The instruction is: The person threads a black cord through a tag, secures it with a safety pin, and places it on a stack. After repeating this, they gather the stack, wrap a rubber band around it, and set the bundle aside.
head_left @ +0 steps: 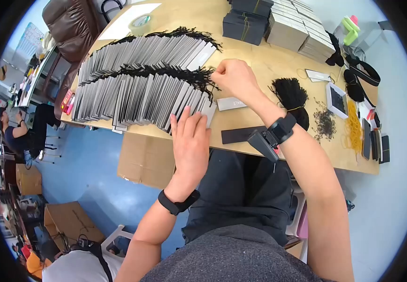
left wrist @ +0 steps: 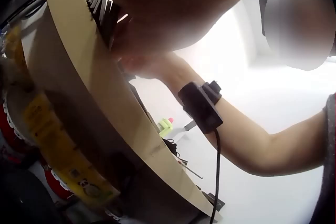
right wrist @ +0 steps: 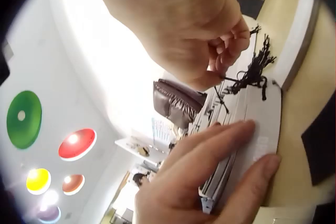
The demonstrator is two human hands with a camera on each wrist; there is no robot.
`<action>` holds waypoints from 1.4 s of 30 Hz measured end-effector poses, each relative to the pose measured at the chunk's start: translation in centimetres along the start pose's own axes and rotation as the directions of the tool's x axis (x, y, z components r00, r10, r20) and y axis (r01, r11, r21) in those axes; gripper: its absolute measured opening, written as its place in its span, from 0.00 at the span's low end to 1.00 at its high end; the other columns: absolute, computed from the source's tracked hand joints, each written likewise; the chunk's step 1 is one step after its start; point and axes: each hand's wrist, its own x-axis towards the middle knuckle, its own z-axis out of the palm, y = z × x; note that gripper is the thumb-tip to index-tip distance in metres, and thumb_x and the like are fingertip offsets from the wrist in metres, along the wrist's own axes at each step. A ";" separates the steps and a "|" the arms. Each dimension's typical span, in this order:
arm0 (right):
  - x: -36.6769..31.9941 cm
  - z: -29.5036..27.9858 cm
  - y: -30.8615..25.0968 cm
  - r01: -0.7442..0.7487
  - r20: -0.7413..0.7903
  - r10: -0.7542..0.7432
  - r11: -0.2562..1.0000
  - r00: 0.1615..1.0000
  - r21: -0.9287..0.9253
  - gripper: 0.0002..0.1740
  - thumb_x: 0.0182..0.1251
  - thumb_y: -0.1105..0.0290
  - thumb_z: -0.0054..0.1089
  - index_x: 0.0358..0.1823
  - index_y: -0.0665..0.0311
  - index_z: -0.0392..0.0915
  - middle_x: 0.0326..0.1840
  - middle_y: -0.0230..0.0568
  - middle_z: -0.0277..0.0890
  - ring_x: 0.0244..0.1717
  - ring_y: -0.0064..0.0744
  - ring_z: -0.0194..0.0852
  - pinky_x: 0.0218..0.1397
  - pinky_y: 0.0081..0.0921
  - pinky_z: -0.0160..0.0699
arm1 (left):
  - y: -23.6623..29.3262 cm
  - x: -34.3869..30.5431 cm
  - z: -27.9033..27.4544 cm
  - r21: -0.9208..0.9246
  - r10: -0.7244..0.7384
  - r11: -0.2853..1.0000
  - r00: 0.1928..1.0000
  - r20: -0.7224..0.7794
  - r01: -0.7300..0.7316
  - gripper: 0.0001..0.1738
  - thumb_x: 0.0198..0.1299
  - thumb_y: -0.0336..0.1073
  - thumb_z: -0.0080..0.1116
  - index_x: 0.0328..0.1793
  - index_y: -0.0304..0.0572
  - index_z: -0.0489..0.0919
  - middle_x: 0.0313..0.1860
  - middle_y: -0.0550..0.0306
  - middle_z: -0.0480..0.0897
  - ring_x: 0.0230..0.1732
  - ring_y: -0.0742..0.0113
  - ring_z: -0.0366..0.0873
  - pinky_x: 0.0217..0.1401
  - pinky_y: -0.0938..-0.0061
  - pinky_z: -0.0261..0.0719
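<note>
Two long rows of grey-white tags, a back row and a front row, stand packed on edge, with knotted black cords along their tops. My left hand rests with fairly straight fingers on the right end of the front row. In the right wrist view its fingertips lie on the face of the end tag. Above that end, my right hand has curled fingers and pinches a thin black cord between thumb and finger. In the left wrist view the hands hide most of the tags.
A lettered tag and a black strip lie near the front edge. Rightward are a bundle of black cords, a white box and yellow bands. Stacked blocks stand behind; a cardboard box sits below the table.
</note>
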 end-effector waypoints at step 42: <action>-20.4 -8.3 12.3 0.055 -0.553 -0.195 0.964 0.810 -0.260 0.08 0.58 0.78 0.70 0.38 0.61 0.81 0.35 0.38 0.73 0.37 0.41 0.78 0.37 0.34 0.78 | 14.6 -1.3 -0.4 -0.667 0.227 0.743 0.956 0.184 -0.048 0.14 0.56 0.18 0.66 0.48 0.37 0.86 0.47 0.51 0.84 0.47 0.53 0.84 0.49 0.67 0.82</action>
